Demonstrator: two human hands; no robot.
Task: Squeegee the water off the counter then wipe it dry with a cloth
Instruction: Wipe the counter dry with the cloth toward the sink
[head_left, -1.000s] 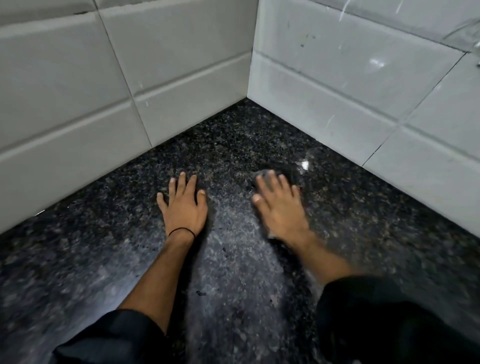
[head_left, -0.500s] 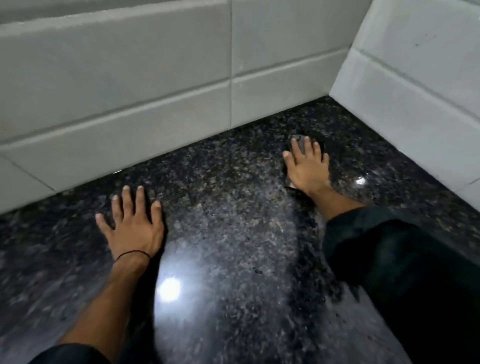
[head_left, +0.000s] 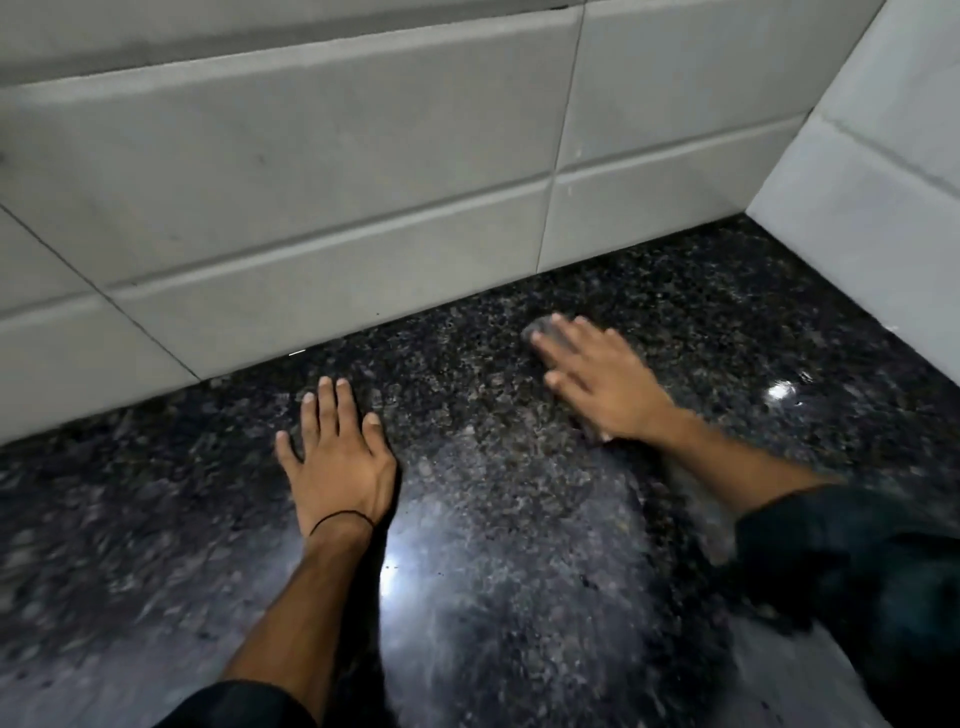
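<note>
The cloth (head_left: 537, 328) lies on the counter (head_left: 493, 545) directly under the right grip (head_left: 602, 384). Only a dark edge shows past the fingertips, and a bit shows near the wrist. This grip is flat, with fingers straight and a little spread, and it presses the cloth without pinching it. The fingers point to 10 o'clock, and the cloth seems to run along the same line. The wall (head_left: 311, 182) is near at 12 o'clock. The left grip (head_left: 340, 462), flat and spread on bare stone, holds nothing and sits at 8 o'clock from the cloth, apart from it. I judge that the right one does the wiping, with room mostly toward 6 and 9 o'clock.
</note>
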